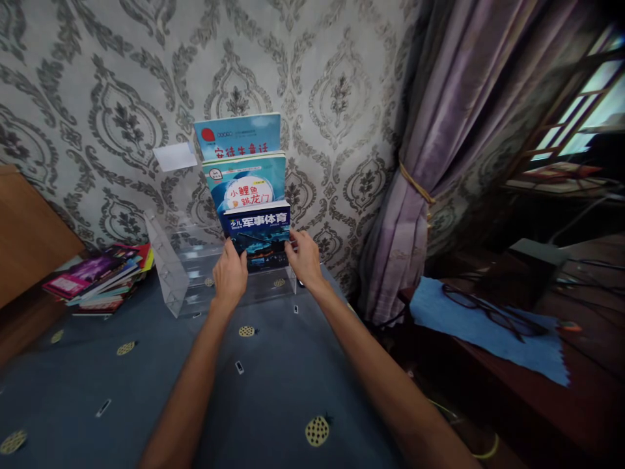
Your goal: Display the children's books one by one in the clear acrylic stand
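A clear acrylic tiered book stand (172, 273) sits at the far side of a bed covered in a blue-grey sheet (263, 391). Three books stand in its right half: a blue one at the top (237, 135), a teal one in the middle (247, 182), and a dark blue one (258, 231) in the front tier. My left hand (229, 277) grips the dark blue book's left edge. On the book's right edge my right hand (303, 257) is closed as well. Both thumbs press on its cover.
A pile of colourful books (97, 277) lies at the left on the sheet. A brown headboard (29, 234) is at far left. Purple curtains (439, 150) hang at right. A dark wooden table holds a blue cloth (488, 329) and black glasses (493, 312).
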A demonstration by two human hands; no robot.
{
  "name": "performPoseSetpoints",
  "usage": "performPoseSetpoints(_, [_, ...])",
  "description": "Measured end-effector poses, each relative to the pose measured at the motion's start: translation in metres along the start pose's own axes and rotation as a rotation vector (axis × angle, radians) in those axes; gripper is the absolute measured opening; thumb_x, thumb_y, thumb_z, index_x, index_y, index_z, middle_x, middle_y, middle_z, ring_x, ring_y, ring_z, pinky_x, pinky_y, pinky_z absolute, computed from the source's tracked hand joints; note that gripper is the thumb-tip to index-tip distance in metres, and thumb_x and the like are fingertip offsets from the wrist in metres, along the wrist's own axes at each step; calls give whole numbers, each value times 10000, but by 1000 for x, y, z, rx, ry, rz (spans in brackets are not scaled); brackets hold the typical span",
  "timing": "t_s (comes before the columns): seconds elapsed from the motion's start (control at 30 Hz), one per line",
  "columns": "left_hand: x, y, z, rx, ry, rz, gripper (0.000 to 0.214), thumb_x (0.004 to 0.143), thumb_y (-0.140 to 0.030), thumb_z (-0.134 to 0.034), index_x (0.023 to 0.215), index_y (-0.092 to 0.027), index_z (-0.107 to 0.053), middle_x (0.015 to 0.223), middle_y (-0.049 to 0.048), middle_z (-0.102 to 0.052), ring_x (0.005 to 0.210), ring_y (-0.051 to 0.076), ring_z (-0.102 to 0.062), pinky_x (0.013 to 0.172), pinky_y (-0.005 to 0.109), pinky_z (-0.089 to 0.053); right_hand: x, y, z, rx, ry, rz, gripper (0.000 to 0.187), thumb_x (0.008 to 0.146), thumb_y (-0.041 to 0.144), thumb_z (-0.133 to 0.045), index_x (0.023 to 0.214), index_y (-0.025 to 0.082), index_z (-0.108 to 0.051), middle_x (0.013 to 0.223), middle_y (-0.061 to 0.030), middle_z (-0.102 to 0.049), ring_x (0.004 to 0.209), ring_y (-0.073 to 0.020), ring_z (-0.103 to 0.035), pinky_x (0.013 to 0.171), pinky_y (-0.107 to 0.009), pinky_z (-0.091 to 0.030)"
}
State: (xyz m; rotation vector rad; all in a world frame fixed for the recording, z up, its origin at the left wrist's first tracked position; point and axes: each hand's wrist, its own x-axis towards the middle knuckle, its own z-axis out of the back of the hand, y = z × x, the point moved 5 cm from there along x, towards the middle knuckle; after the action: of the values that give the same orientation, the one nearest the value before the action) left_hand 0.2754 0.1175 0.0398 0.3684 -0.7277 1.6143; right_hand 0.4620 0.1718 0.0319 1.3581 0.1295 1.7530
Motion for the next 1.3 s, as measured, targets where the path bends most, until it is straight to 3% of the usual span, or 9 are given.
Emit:
performPoseSetpoints(0.37, [1,8,-8,-146,-85,-15,434,967,-240,-442,1367,-74,-479,1231,219,-665,1093,331,-662,900,441,-538,2,-10,-5,152,-17,-71,312,817,170,-509,1047,196,-718,915,-74,-661,800,-225,-629,807,-390,-546])
performPoseSetpoints(0.73, [1,8,-10,-195,-107,-35,448,946,-189,-413,1374,-64,-453,1241,230,-646,1148,347,-632,939,469,-519,0,-22,-17,434,-14,-182,355,810,191,-481,1079,182,-713,982,-87,-636,719,-182,-662,587,-294,-566])
performPoseSetpoints(1.1, [0,8,-10,-163,-97,-53,439,946,-203,-430,1369,-85,-432,1251,217,-632,1136,332,-633,931,461,-526,1,-12,-5,260,16,-102,323,849,180,-485,1045,224,-739,906,-67,-634,804,-218,-646,715,-362,-578])
performPoseSetpoints(1.3, [2,12,-10,-205,-85,-65,396,943,-199,-433,1327,-106,-463,1225,203,-642,1115,334,-638,908,462,-533,-1,-13,-6,249,-7,-94,376,903,182,-447,1150,233,-725,968,-89,-618,872,-232,-636,738,-382,-579])
